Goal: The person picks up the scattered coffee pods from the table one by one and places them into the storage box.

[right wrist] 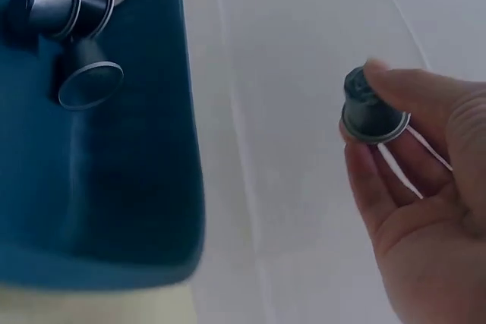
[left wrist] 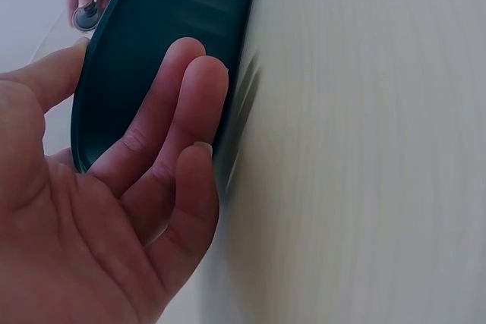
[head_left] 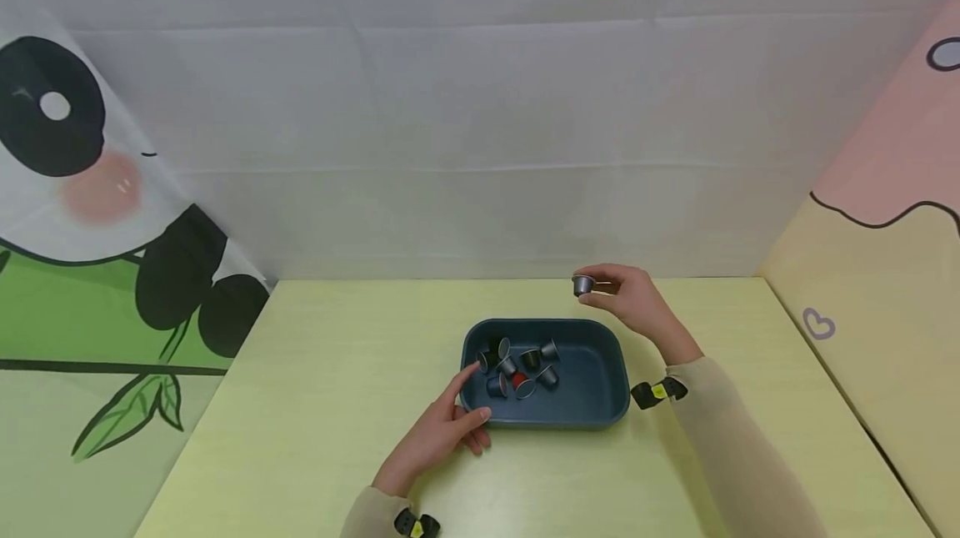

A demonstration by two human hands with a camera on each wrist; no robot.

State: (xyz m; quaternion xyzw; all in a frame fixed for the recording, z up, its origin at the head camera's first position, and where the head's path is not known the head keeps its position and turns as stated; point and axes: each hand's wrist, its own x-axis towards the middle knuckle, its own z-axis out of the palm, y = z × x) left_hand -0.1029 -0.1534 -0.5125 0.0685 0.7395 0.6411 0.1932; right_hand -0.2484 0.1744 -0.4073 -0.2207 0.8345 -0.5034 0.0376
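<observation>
A blue tray point(head_left: 588, 414) stands on the table, several coffee capsules point(head_left: 523, 388) gathered in its left half. At its near left corner my left hand point(head_left: 442, 438) holds the rim. The left wrist view shows the thumb point(left wrist: 57, 77) at the rim and other fingers point(left wrist: 201, 104) curled against the outer wall. Beyond the tray's far right corner, my right hand point(head_left: 630, 300) pinches one silver-grey coffee capsule point(head_left: 582, 284) between thumb and fingers, up off the table. In the right wrist view that capsule point(right wrist: 370, 111) has its wide rim facing down the picture.
The pale yellow table point(head_left: 315, 371) meets a white cloth backdrop point(head_left: 450, 146) behind the tray. Printed panels stand left point(head_left: 112, 288) and right point(head_left: 885, 288). Dark wrist cameras point(head_left: 660, 392) sit on both wrists.
</observation>
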